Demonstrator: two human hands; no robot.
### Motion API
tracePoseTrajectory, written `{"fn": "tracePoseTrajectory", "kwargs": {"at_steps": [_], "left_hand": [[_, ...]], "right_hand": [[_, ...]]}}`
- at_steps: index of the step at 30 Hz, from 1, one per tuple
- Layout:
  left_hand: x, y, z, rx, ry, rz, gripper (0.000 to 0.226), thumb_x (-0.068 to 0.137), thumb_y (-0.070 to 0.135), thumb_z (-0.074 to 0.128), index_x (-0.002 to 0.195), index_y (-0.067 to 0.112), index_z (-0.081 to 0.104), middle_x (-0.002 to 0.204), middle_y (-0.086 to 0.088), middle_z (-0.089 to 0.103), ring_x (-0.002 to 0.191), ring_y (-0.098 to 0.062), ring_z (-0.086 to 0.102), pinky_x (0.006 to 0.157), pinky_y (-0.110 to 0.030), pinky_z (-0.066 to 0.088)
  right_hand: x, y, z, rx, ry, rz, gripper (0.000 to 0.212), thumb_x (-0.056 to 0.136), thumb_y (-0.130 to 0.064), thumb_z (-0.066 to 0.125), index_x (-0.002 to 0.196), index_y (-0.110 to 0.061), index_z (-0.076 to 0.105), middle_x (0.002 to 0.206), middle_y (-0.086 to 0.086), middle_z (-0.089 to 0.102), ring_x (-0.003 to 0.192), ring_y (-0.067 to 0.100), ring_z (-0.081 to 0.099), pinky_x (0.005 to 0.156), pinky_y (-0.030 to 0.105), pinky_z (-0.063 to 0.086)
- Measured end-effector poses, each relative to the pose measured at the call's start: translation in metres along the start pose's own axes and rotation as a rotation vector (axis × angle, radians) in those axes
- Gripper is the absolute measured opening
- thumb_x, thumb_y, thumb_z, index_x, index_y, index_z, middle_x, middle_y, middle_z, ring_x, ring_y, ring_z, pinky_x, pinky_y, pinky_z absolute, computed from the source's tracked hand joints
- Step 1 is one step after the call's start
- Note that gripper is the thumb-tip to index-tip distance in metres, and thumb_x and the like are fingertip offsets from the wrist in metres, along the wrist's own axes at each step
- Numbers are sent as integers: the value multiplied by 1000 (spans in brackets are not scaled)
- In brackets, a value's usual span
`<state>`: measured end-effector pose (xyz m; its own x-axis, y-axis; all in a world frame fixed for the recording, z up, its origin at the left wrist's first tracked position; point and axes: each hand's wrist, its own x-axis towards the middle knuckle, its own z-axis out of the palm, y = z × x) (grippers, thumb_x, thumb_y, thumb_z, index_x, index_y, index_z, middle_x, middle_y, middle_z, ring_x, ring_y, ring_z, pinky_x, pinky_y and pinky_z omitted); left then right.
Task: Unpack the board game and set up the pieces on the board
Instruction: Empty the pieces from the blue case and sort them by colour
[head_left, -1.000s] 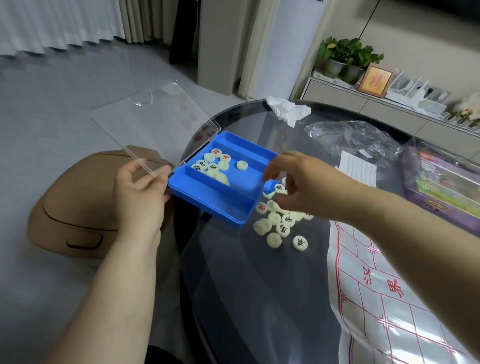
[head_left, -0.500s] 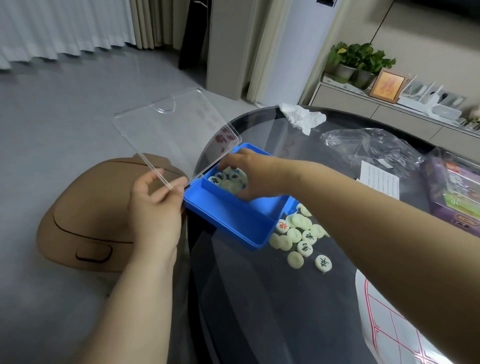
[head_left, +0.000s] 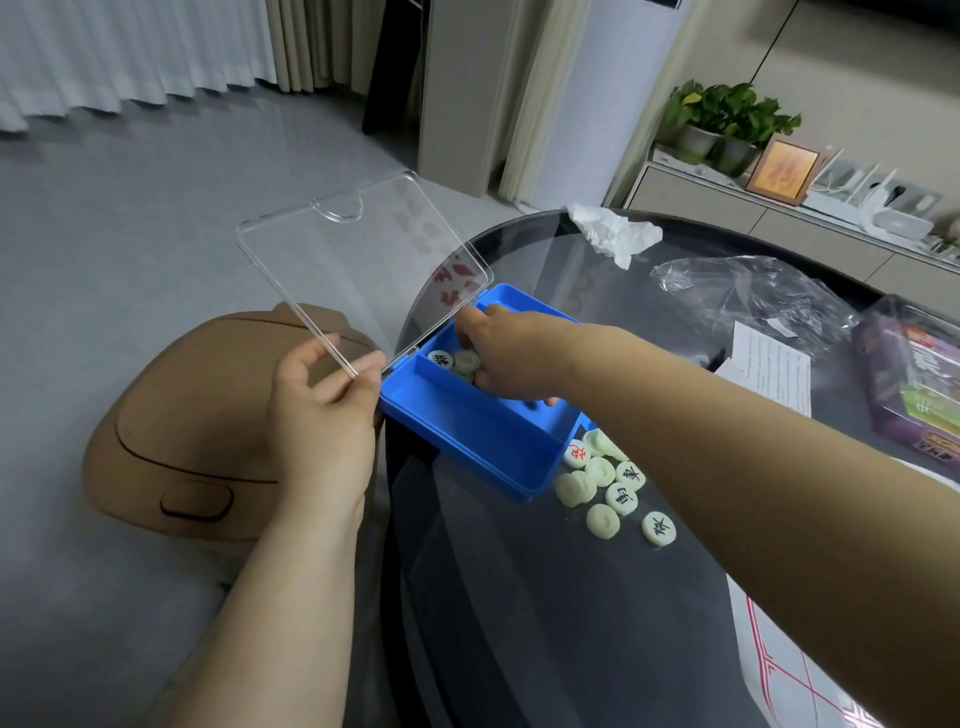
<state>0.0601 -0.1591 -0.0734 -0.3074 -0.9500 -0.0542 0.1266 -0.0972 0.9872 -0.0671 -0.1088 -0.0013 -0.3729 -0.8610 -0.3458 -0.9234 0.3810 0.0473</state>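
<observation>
Holding the near corner of the hinged clear plastic lid (head_left: 363, 270), the left hand (head_left: 322, 410) pinches its edge between thumb and forefinger; the lid stands tilted open over the table's left rim. The shallow blue plastic box (head_left: 467, 431) sits on the left edge of the dark round glass table (head_left: 519, 597). The right hand (head_left: 514, 353) reaches into the box's far-left compartment, fingers bent down over the pale round game pieces in the box (head_left: 440, 358); fingertips hidden, so cannot tell whether any piece is gripped. A loose cluster of pale discs (head_left: 602, 473), some with black or red characters, lies on the glass just right of the box. The white board sheet with red lines (head_left: 769, 670) lies at the near right, partly under the right forearm. A brown rounded stool (head_left: 197, 431) stands on the floor to the left.
</observation>
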Motion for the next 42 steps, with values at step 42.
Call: {"fn": "tracePoseTrajectory", "kwargs": {"at_steps": [42], "left_hand": [[-15,13,7,-59,26,-43,44,89,4,52,131,11,40,99,-1,59,93,-12,59,75,-19,45]], "right_hand": [[-114,63,32,271,128,39,27,83,-21,60,109,-19,53,94,-12,41,67,1,41,55,13,31]]}}
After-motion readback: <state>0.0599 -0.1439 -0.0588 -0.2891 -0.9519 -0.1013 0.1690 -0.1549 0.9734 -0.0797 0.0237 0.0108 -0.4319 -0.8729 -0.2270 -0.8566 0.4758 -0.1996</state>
